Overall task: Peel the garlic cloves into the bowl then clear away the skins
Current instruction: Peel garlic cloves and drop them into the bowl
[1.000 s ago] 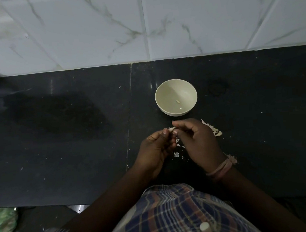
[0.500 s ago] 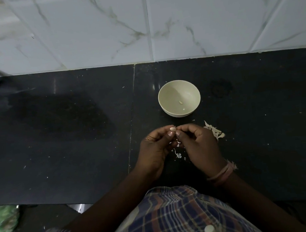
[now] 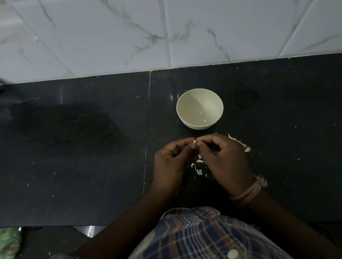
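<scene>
Cream-coloured bowl [image 3: 187,116] stands on the black table [image 3: 87,154], holding one peeled clove [image 3: 201,113] and a tiny fleck. Just before the bowl, left hand [image 3: 171,161] and right hand [image 3: 225,159] pinch a garlic clove [image 3: 194,141] together; skins [image 3: 239,143] lie right of it.

Home kitchen, by the look: dark polished stone counter [image 3: 67,155] w/ a slab seam, white marble-look tiled wall [image 3: 120,32] at far edge. Small cream bowl [image 3: 186,100] on counter, garlic skins [image 3: 240,143] scattered nr it. Green plastic bag [image 3: 5,244] below counter edge, near left.
</scene>
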The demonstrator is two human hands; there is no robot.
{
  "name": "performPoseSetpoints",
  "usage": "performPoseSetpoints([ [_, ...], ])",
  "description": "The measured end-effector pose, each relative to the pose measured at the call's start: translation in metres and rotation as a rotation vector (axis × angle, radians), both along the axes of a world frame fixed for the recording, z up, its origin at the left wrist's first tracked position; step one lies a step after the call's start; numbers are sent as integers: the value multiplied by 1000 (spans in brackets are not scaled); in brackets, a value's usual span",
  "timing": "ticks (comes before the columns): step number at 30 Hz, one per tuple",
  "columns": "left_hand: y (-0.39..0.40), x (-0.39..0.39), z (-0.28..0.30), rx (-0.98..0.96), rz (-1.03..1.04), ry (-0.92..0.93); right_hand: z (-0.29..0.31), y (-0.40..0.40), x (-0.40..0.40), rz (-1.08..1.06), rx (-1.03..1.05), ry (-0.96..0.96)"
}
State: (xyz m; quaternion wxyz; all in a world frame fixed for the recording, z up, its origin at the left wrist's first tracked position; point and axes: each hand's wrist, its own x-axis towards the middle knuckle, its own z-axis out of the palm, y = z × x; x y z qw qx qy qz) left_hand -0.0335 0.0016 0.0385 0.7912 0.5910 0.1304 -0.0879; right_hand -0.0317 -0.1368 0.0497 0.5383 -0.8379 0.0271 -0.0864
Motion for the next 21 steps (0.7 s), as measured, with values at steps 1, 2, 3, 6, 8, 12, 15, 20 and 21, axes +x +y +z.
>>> performPoseSetpoints([
  [1, 0, -1, 1, 1, 0, 0, 0, 0, 0, -8, 3, 8],
  [2, 0, -1, 2, 4, -2, -1, 0, 0, 0, -13, 4, 12],
  [3, 1, -2, 3, 13, -5, -5, 0, 0, 1, -13, 2, 13],
  [6, 3, -3, 3, 47, -14, -24, 1, -1, -1, 0, -16, 4],
  [8, 5, -2, 5, 76, -26, -53, 1, -3, -2, 18, -57, -23],
  [12, 9, 0, 11, 165, -85, -140, 6, -8, 0, 106, -146, -83],
  [15, 12, 1, 11, 178, -113, -157, 8, -9, 1, 131, -157, -88],
  [20, 13, -4, 13, 197, -158, -155, 5, -7, -2, 124, -164, -40],
  [21, 13, -5, 12, 201, -160, -151, 5, -6, -3, 111, -162, -35],
])
